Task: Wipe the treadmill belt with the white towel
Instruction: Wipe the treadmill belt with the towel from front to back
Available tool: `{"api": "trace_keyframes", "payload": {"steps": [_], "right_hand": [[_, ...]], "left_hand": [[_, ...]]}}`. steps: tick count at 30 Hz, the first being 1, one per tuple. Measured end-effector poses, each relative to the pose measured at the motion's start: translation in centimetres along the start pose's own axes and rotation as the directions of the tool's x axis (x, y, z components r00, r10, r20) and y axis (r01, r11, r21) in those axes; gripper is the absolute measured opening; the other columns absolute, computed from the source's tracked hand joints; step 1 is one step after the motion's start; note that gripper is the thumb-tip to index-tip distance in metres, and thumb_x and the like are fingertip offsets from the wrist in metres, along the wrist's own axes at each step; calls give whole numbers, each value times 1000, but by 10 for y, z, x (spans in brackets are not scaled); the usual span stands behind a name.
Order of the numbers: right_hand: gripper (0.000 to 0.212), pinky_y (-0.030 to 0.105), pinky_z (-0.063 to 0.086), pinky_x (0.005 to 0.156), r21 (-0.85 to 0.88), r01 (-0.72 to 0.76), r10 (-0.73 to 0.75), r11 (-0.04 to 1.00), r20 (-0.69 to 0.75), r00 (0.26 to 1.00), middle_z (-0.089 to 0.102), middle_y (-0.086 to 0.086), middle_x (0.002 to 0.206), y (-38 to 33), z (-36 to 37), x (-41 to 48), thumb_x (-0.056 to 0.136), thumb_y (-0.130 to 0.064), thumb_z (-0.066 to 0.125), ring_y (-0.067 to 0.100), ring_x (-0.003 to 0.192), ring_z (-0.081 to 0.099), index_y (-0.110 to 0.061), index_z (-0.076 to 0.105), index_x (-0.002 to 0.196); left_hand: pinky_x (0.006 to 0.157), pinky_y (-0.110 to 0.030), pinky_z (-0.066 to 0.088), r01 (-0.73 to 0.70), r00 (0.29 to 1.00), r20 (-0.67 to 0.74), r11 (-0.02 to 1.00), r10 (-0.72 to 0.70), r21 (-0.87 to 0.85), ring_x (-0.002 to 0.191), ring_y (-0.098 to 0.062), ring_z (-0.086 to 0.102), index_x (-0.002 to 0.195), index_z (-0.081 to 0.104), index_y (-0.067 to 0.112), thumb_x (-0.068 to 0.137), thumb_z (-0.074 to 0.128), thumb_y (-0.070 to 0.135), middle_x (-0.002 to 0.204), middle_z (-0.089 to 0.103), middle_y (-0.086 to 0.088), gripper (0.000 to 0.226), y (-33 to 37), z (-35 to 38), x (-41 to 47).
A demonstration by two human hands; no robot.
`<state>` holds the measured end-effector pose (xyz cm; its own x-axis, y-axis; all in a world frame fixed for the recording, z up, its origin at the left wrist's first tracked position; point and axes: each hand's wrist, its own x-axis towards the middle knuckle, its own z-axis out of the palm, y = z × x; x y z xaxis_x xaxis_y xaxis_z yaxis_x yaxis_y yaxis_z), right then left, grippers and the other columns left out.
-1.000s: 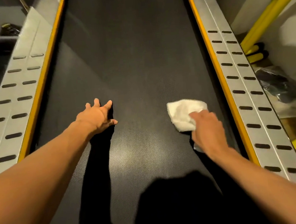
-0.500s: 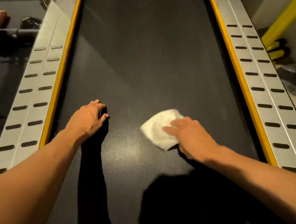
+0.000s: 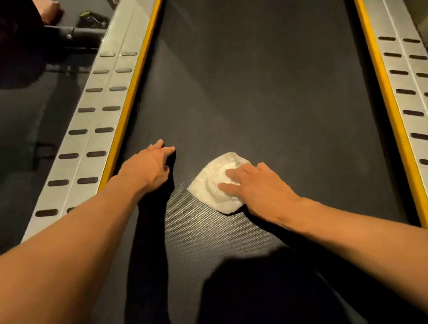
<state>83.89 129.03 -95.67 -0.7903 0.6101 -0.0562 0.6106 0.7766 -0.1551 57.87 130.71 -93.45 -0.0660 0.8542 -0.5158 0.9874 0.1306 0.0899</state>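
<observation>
Both hands down on the treadmill belt [image 3: 251, 78]: left hand [image 3: 150, 166] close by the left side rail [image 3: 103, 120], right hand [image 3: 260, 186] nearer the middle. Under the right hand's fingers [image 3: 231, 173], the towel [image 3: 210, 186], flat on the belt, jutting out ahead and toward the left hand without touching it. Well right of the right hand, the right side rail [image 3: 411, 88]. Outside the left rail, far ahead of the left hand, perhaps a bar [image 3: 75, 34] on the floor.

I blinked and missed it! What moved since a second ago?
The right hand slid the towel leftward over the belt, from beside the right rail to just left of the middle. The left hand also shifted left, nearer the left rail. The right hand stayed on the towel, the left hand on the belt.
</observation>
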Motion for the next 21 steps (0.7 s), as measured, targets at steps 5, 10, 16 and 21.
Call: {"api": "trace_keyframes", "payload": {"steps": [5, 10, 16, 21], "right_hand": [[54, 37, 31, 80, 58, -342, 346, 938, -100, 933, 51, 3, 127, 37, -19, 47, 78, -7, 51, 32, 112, 44, -31, 54, 126], [52, 38, 39, 84, 202, -141, 166, 969, -115, 979, 53, 4, 133, -11, 1, 33, 78, -7, 64, 26, 110, 39, -30, 60, 125], [60, 35, 37, 78, 406, -69, 131, 911, -127, 983, 64, -3, 118, -8, -5, 65, 67, 4, 61, 28, 100, 55, -29, 65, 117], [57, 40, 40, 89, 338, -263, 311, 904, -95, 946, 51, 2, 131, -8, -5, 94, 79, -1, 54, 31, 106, 45, -31, 56, 128]], "left_hand": [[117, -43, 24, -32, 998, 53, 998, 35, -59, 147, -26, 19, 150, 26, 32, 91, 48, 2, 162, 9, -3, 70, -13, 0, 8], [116, -32, 28, -62, 998, -16, 975, 60, -212, 143, -20, 30, 144, 41, 31, 84, 46, -9, 158, 24, 5, 73, -29, -2, 6], [103, -24, 38, 65, 920, -246, 739, -305, -671, 119, -17, 58, 123, 66, 16, 87, 56, -8, 127, 64, -1, 45, -42, -4, -4], [101, -47, 39, 174, 837, -437, 917, -330, -358, 120, -31, 52, 129, 60, 17, 85, 63, 12, 128, 60, -10, 45, -54, -7, -10]]}}
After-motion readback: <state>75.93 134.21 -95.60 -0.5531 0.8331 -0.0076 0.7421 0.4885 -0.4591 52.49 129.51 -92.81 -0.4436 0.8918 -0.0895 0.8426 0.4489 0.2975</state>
